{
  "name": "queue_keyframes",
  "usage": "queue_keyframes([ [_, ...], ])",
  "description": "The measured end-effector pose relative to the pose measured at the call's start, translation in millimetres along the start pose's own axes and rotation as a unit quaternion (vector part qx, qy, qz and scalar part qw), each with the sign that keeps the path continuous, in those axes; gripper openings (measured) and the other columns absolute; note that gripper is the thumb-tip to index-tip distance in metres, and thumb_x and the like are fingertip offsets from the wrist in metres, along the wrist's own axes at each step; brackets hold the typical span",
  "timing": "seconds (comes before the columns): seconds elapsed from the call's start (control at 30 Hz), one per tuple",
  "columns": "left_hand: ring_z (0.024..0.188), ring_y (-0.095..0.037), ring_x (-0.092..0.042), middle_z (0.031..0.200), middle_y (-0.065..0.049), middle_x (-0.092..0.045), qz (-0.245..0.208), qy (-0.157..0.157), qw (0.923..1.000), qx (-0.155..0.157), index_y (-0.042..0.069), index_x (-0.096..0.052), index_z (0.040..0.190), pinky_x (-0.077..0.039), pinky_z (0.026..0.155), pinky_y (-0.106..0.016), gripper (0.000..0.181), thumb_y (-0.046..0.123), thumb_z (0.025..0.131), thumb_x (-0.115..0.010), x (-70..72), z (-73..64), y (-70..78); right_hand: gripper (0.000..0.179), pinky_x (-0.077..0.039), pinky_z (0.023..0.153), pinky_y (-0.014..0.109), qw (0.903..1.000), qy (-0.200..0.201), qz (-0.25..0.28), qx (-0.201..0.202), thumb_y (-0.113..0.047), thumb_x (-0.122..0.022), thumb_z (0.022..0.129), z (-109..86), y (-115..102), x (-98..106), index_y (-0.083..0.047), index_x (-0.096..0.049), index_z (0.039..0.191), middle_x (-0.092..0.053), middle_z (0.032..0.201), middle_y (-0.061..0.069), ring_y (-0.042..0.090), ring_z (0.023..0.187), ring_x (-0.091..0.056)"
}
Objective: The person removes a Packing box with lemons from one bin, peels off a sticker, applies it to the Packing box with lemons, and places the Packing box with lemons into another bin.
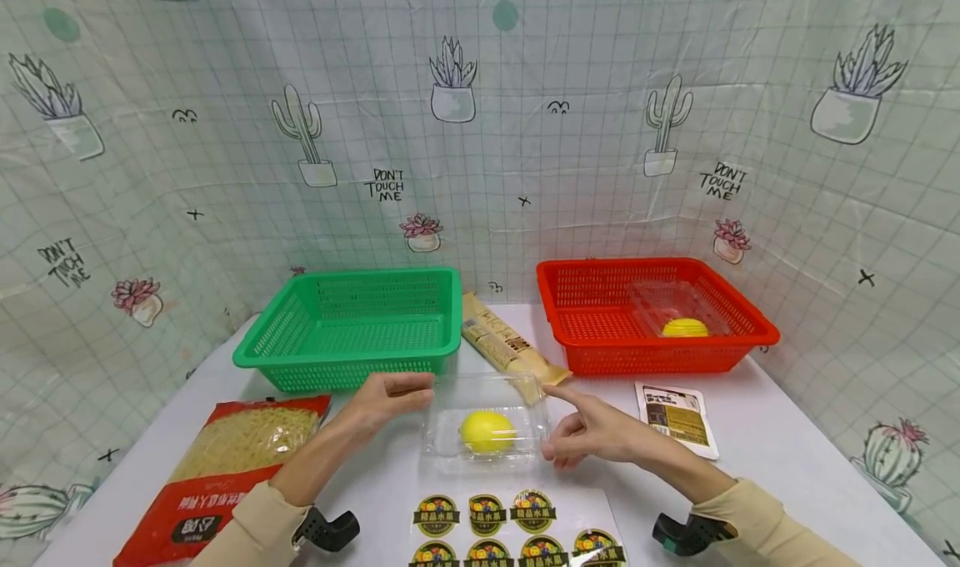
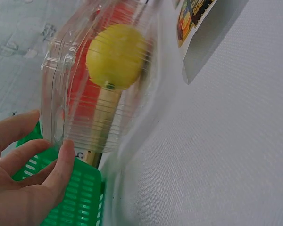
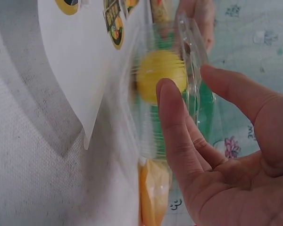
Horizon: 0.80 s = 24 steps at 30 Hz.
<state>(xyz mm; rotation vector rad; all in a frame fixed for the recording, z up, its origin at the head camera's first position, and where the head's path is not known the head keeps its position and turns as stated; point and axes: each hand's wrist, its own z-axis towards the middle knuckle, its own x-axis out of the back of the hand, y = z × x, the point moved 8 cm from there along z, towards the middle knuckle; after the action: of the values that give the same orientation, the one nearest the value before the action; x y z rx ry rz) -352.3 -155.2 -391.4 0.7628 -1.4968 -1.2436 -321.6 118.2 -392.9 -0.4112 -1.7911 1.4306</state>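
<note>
A clear plastic clamshell box (image 1: 447,435) with a yellow lemon (image 1: 487,431) inside is between my two hands, low over the white table. My left hand (image 1: 386,402) holds its left end. In the left wrist view, the thumb (image 2: 20,126) is on one side of the rim and the fingers on the other. At the opposite end my right hand (image 1: 596,429) grips the box, its index finger stretched to the far corner in the head view. In front of the box lies a sheet of round fruit stickers (image 1: 487,513).
Behind stand a green basket (image 1: 348,368) and a red basket (image 1: 656,358), the red one with another lemon box (image 1: 684,327). Between them lies a long tan packet (image 1: 498,338). A red pasta bag (image 1: 232,459) is at left, a white pouch (image 1: 677,418) at right.
</note>
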Motion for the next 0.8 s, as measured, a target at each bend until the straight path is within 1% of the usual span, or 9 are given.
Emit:
queue_keyframes([
  [0.23,0.125,-0.033,-0.057,0.14,-0.026,-0.053,0.005,0.001,1.0,0.007,-0.007,-0.05,0.138,-0.048,0.104,-0.04,0.055,0.022,0.094,-0.067,0.3,-1.6,0.0,0.096,-0.061,0.066,0.037,0.9999,0.008,-0.014,0.001,-0.017,-0.075,0.087,-0.6,0,2,0.009,-0.011,0.153,-0.072,0.088,0.017,0.027,0.074,-0.072],
  [0.4,0.126,-0.034,-0.057,0.14,-0.026,-0.053,0.013,0.003,0.9999,0.01,-0.005,-0.052,0.138,-0.049,0.104,-0.04,0.055,0.024,0.094,-0.068,0.3,-2.8,-0.3,0.092,-0.061,0.066,0.037,0.9997,0.011,-0.022,0.001,-0.016,-0.075,0.087,-4.4,0,4,0.007,-0.015,0.153,-0.072,0.089,0.017,0.028,0.074,-0.072],
  [0.53,0.127,-0.034,-0.056,0.141,-0.023,-0.054,0.028,0.01,0.9994,0.018,-0.002,-0.053,0.138,-0.047,0.106,-0.043,0.055,0.025,0.093,-0.069,1.1,-2.6,-0.1,0.087,-0.06,0.063,0.036,0.9991,0.017,-0.038,0.005,-0.015,-0.074,0.088,-8.7,-2,8,0.005,-0.021,0.152,-0.072,0.09,0.018,0.027,0.073,-0.071],
  [0.67,0.127,-0.035,-0.056,0.137,-0.019,-0.059,0.058,0.029,0.9977,0.02,0.003,-0.057,0.136,-0.046,0.106,-0.048,0.052,0.027,0.092,-0.069,3.8,-2.2,3.8,0.081,-0.059,0.06,0.037,0.9984,0.021,-0.05,0.016,-0.015,-0.074,0.087,-12.6,-8,10,0.005,-0.027,0.149,-0.072,0.09,0.02,0.031,0.072,-0.071],
  [0.73,0.126,-0.035,-0.056,0.135,-0.018,-0.061,0.078,0.036,0.9962,0.014,0.004,-0.059,0.134,-0.047,0.104,-0.049,0.049,0.027,0.092,-0.07,4.8,-3.2,7.4,0.075,-0.059,0.059,0.038,0.9981,0.021,-0.054,0.021,-0.015,-0.074,0.088,-14.4,-11,11,0.004,-0.032,0.146,-0.072,0.09,0.022,0.034,0.071,-0.07],
  [0.8,0.123,-0.035,-0.058,0.133,-0.017,-0.062,0.099,0.042,0.9941,0.004,0.005,-0.062,0.131,-0.05,0.099,-0.048,0.046,0.027,0.091,-0.07,5.2,-5.7,12.2,0.066,-0.059,0.058,0.038,0.9976,0.019,-0.061,0.029,-0.016,-0.074,0.088,-16.5,-15,10,0.006,-0.039,0.14,-0.071,0.089,0.023,0.037,0.071,-0.07],
])
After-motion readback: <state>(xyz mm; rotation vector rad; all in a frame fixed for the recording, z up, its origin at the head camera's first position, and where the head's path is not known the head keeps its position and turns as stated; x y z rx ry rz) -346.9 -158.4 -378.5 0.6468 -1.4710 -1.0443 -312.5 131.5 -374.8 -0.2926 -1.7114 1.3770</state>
